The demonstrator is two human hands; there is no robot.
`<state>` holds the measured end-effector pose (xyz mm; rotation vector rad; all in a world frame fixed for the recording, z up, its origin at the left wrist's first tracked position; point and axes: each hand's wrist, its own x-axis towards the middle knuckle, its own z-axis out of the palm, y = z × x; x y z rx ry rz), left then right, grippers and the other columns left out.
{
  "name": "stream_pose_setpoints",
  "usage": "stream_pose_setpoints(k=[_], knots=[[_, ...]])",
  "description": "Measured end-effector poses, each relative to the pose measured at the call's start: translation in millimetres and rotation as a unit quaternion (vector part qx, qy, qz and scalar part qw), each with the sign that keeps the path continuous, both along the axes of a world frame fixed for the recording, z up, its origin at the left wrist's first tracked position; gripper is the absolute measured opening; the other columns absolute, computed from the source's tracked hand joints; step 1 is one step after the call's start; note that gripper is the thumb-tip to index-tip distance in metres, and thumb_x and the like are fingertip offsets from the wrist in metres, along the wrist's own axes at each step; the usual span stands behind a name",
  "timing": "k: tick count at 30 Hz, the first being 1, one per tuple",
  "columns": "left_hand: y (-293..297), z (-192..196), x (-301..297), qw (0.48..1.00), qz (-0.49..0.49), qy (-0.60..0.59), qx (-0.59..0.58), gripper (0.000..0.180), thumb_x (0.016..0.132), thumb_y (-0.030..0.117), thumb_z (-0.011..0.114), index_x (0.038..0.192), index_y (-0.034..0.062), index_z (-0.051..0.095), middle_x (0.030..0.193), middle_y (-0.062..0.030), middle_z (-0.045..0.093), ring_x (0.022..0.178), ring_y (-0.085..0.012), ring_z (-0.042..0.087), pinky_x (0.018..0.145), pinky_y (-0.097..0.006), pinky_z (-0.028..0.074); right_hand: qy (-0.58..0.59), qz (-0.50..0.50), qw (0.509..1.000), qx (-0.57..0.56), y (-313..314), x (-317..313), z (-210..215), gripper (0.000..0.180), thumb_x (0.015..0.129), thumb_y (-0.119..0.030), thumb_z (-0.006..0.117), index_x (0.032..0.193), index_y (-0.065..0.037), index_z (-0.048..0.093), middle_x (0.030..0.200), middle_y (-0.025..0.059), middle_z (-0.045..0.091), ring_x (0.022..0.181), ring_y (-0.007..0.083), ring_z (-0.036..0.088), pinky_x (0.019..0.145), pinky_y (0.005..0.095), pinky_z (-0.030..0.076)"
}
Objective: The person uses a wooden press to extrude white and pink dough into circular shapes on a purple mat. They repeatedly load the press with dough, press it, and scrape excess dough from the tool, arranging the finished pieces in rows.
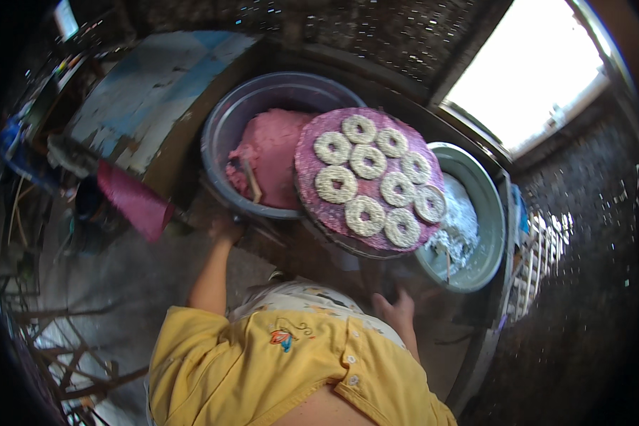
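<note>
Left hand [225,228] grips the rim of the tub [224,135] of pink dough [270,153]; right hand [396,309] spread, holding nothing, just below the tray [312,184] of rings [368,162] beside the tub

The round tray [312,181] bears nine rings [368,162], overlapping the dough basin [224,135] to its left, the flour basin [486,206] right.

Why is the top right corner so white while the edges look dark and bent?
Head view: the bright window opening is blown out by daylight; the fisheye lens bends edges and darkens the rim; the round pink tray of white rings stays evenly lit and fairly sharp.
</note>
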<state>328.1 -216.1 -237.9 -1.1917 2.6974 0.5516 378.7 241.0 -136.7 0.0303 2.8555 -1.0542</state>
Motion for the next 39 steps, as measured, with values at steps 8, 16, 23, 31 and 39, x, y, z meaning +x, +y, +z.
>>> stream_pose_setpoints(k=[8, 16, 23, 31, 39], knots=[[-8.2, 17.7, 81.8, 0.842, -0.008, 0.359, 0.403, 0.049, 0.078, 0.025, 0.065, 0.115, -0.0029, 0.053, 0.116, -0.0136, 0.056, 0.107, -0.0229, 0.054, 0.093, -0.034, 0.041, -0.013, 0.096, 0.991, 0.088, 4.7, 13.8, 31.6, 0.071, 0.072, -0.037, 0.073, 0.128, -0.004, 0.045, 0.107, 0.0237, 0.053, 0.100, 0.0388, 0.052, 0.087, 0.0427, 0.044], [-4.8, 106.2, 62.8, 0.568, -0.260, 0.549, 0.555, 0.037, 0.089, 0.027, 0.055, 0.115, -0.0001, 0.050, 0.119, -0.0121, 0.053, 0.108, -0.0197, 0.050, 0.096, -0.035, 0.037, -0.187, 0.014, 0.972, 0.142, -10.4, 3.2, -13.6, 0.092, 0.070, -0.047, 0.070, 0.137, -0.002, 0.027, 0.113, 0.0259, 0.051, 0.106, 0.0376, 0.050, 0.089, 0.0427, 0.044], [-57.6, 115.2, 27.5, 0.316, -0.332, 0.383, 0.801, 0.034, 0.089, 0.028, 0.055, 0.106, -0.0013, 0.051, 0.107, -0.0144, 0.051, 0.107, -0.0252, 0.048, 0.097, -0.042, 0.033, -0.028, 0.169, 0.985, 0.014, 9.5, -24.4, -44.0, 0.084, 0.063, -0.020, 0.071, 0.136, -0.004, 0.031, 0.131, 0.0236, 0.042, 0.119, 0.0394, 0.042, 0.097, 0.0444, 0.037], [-11.3, 158.5, 35.4, 0.486, -0.264, 0.435, 0.710, 0.034, 0.091, 0.023, 0.049, 0.110, -0.0046, 0.054, 0.103, -0.0133, 0.061, 0.100, -0.0226, 0.058, 0.091, -0.035, 0.043, 0.032, 0.208, 0.972, 0.103, -8.1, -46.2, 6.1, 0.055, 0.075, -0.024, 0.064, 0.122, -0.001, 0.048, 0.118, 0.0224, 0.051, 0.109, 0.0374, 0.050, 0.089, 0.0414, 0.044], [155.4, 343.1, -28.0, 0.662, -0.482, 0.532, -0.216, 0.027, 0.065, 0.027, 0.073, 0.084, 0.0101, 0.063, 0.073, -0.0038, 0.062, 0.068, -0.0222, 0.062, 0.063, -0.035, 0.048, 0.335, 0.357, 0.865, -0.108, -16.9, -94.3, 256.8, 0.056, 0.078, -0.031, 0.067, 0.122, 0.000, 0.051, 0.112, 0.0210, 0.058, 0.099, 0.0357, 0.058, 0.082, 0.0405, 0.048]])
